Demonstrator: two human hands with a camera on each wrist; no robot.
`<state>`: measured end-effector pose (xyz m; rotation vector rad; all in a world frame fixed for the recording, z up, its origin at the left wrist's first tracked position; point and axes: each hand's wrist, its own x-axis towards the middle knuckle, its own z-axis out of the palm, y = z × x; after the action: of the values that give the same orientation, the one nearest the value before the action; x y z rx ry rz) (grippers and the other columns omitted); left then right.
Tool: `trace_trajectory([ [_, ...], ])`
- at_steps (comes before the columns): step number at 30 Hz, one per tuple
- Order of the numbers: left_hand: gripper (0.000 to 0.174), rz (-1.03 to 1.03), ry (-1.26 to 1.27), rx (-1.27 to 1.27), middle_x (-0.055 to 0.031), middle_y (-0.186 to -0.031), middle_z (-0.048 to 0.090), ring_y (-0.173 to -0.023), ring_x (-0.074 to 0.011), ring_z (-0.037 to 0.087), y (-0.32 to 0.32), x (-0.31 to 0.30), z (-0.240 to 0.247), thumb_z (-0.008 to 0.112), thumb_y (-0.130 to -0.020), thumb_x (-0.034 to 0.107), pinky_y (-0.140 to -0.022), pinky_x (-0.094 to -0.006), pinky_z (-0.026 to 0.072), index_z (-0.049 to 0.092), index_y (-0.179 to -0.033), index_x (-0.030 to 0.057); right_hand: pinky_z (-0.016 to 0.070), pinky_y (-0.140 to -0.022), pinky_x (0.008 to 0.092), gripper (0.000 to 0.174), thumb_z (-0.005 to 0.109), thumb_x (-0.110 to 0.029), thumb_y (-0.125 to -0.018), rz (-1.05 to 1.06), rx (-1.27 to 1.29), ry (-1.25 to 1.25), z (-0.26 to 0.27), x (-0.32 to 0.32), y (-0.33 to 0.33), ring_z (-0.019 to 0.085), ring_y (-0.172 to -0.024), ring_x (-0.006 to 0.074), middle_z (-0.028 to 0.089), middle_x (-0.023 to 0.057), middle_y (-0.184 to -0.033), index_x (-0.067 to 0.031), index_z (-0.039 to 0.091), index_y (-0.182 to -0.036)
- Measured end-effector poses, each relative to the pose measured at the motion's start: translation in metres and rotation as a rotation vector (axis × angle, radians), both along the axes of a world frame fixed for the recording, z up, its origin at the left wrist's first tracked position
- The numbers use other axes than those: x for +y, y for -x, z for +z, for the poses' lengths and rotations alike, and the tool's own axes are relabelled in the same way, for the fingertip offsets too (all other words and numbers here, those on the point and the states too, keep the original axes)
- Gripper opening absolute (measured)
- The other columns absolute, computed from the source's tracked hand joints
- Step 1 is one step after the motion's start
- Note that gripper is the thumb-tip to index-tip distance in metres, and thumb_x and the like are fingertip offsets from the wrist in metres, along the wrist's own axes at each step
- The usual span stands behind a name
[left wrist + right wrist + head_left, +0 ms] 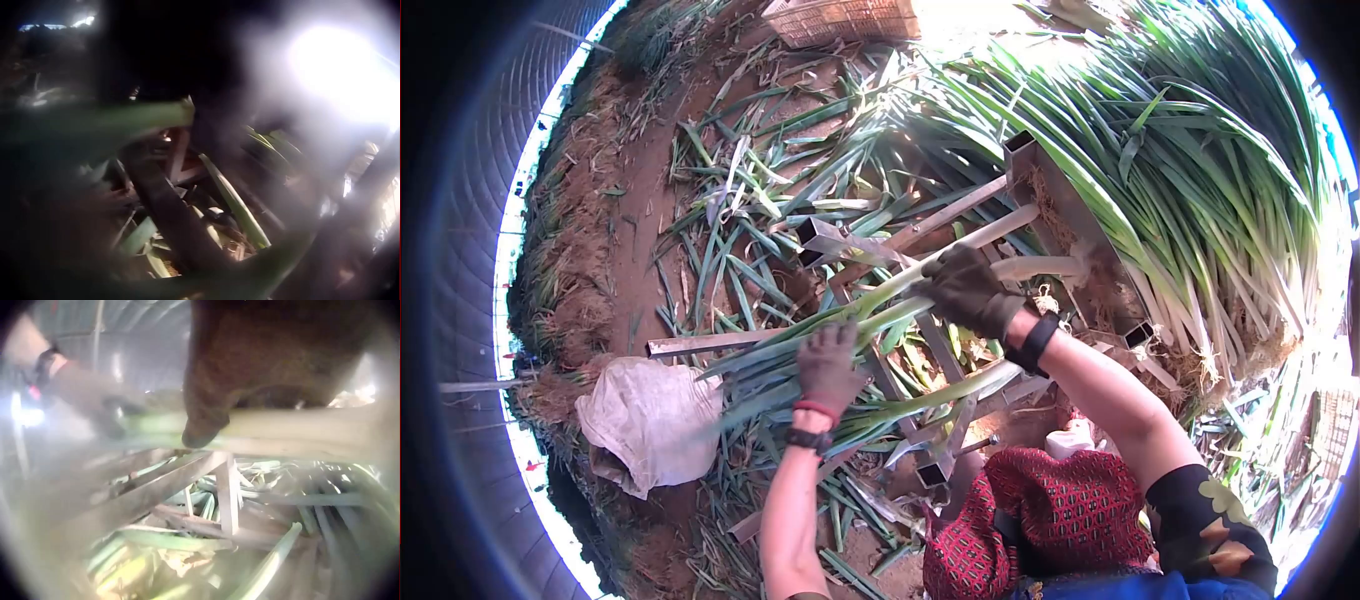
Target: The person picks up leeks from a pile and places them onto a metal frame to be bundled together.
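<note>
A long leek (905,285) lies across a metal frame, white stalk up right, green leaves down left. My right hand (965,288), in a dark glove, grips its pale stalk; the right wrist view shows the gloved fingers (206,425) curled over the stalk (300,430). My left hand (830,362), in a reddish-brown glove, is wrapped over the green leaves further down the same leek. In the left wrist view only a blurred green leaf (131,119) and dark bars show; the hand itself is hidden.
The metal frame (1055,205) of square tubes stands on bare soil. A big heap of leeks (1200,190) lies to the right. Cut leaves (740,250) litter the ground. A white sack (650,410) sits at left, a mesh crate (840,20) at top.
</note>
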<state>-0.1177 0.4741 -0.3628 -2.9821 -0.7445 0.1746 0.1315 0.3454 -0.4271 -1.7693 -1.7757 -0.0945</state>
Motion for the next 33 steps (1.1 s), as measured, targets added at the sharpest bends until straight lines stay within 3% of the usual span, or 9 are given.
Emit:
trace_trajectory([
  [4,0.066,-0.101,-0.2,0.005,-0.0091,-0.117,0.061,-0.111,-0.0307,0.058,-0.01,0.0,-0.052,0.072,-0.078,0.023,-0.095,-0.0463,0.0452,0.055,-0.141,0.0181,0.052,-0.079,0.0446,0.02,0.066,-0.021,-0.08,-0.069,-0.124,-0.109,0.021,-0.013,0.002,0.065,-0.081,0.0273,0.068,0.0086,-0.088,-0.0155,0.075,-0.097],
  [5,0.064,-0.122,-0.25,0.061,-0.0089,-0.116,0.061,-0.111,-0.0305,0.058,-0.009,0.001,-0.056,0.07,-0.079,0.022,-0.095,-0.0457,0.0454,0.055,-0.141,0.0177,0.0528,-0.071,0.0431,0.022,0.068,-0.017,-0.076,-0.12,-0.081,-0.094,0.035,-0.023,0.019,0.065,-0.089,0.0264,0.069,0.0089,-0.092,-0.0132,0.074,-0.097],
  [7,0.06,-0.115,-0.162,0.078,-0.008,-0.111,0.062,-0.108,-0.0294,0.059,-0.009,-0.002,-0.048,0.068,-0.08,0.019,-0.092,-0.0455,0.0469,0.057,-0.14,0.0188,0.0544,-0.067,0.0395,0.031,0.07,-0.013,-0.081,-0.019,0.106,0.002,0.038,-0.051,0.043,0.068,-0.086,0.0259,0.07,0.0086,-0.093,-0.0116,0.072,-0.112],
  [13,0.058,-0.154,0.053,0.049,-0.0077,-0.104,0.062,-0.097,-0.0305,0.063,0.035,0.017,-0.024,0.069,-0.082,0.019,-0.084,-0.0462,0.0501,0.057,-0.139,0.0207,0.0578,-0.073,0.0285,0.047,0.065,-0.021,-0.099,-0.268,1.608,0.488,0.004,-0.148,0.037,0.072,-0.084,0.0185,0.072,0.0121,-0.108,-0.0049,0.054,-0.142],
  [15,0.062,-0.144,0.132,0.04,-0.0088,-0.106,0.063,-0.096,-0.0323,0.064,0.035,0.014,-0.004,0.07,-0.082,0.015,-0.085,-0.0471,0.0509,0.055,-0.142,0.0203,0.06,-0.077,0.0306,0.049,0.064,-0.022,-0.1,-0.265,1.926,0.157,0.0,-0.154,0.022,0.072,-0.09,0.0192,0.069,0.012,-0.116,0.0001,0.049,-0.142],
  [16,0.063,-0.136,0.147,0.055,-0.0091,-0.106,0.064,-0.097,-0.0326,0.064,0.041,0.016,-0.004,0.071,-0.081,0.015,-0.085,-0.0473,0.0509,0.055,-0.142,0.0203,0.0611,-0.079,0.033,0.05,0.063,-0.025,-0.101,-0.319,1.887,0.24,-0.009,-0.149,0.01,0.071,-0.093,0.0191,0.066,0.0124,-0.119,0.0011,0.047,-0.14],
  [19,0.066,-0.13,0.182,0.045,-0.0115,-0.108,0.065,-0.098,-0.0342,0.065,0.044,0.02,-0.013,0.07,-0.082,0.013,-0.086,-0.048,0.0511,0.053,-0.145,0.0202,0.0603,-0.072,0.0286,0.033,0.061,-0.029,-0.102,-0.481,1.872,0.099,0.0,-0.122,-0.007,0.07,-0.08,0.0146,0.069,0.0065,-0.093,-0.0006,0.061,-0.119],
  [26,0.064,-0.049,0.187,0.055,-0.0194,-0.109,0.068,-0.096,-0.039,0.067,0.013,0.032,-0.03,0.061,-0.083,0.003,-0.086,-0.0493,0.0535,0.054,-0.145,0.0209,0.0549,-0.062,0.0299,0.029,0.063,-0.031,-0.099,-0.568,1.808,-0.058,-0.047,-0.057,-0.046,0.068,-0.073,0.0111,0.068,0.0026,-0.08,-0.0027,0.067,-0.103],
  [33,0.052,0.066,0.291,-0.059,-0.0196,-0.108,0.068,-0.094,-0.0403,0.067,0.011,0.023,-0.062,0.062,-0.082,0.002,-0.085,-0.0488,0.054,0.065,-0.131,0.0197,0.0562,-0.065,0.0357,0.035,0.06,-0.031,-0.099,-0.781,1.623,0.058,-0.043,-0.029,-0.06,0.071,-0.072,0.0202,0.071,0.0124,-0.077,0.0031,0.068,-0.093],
])
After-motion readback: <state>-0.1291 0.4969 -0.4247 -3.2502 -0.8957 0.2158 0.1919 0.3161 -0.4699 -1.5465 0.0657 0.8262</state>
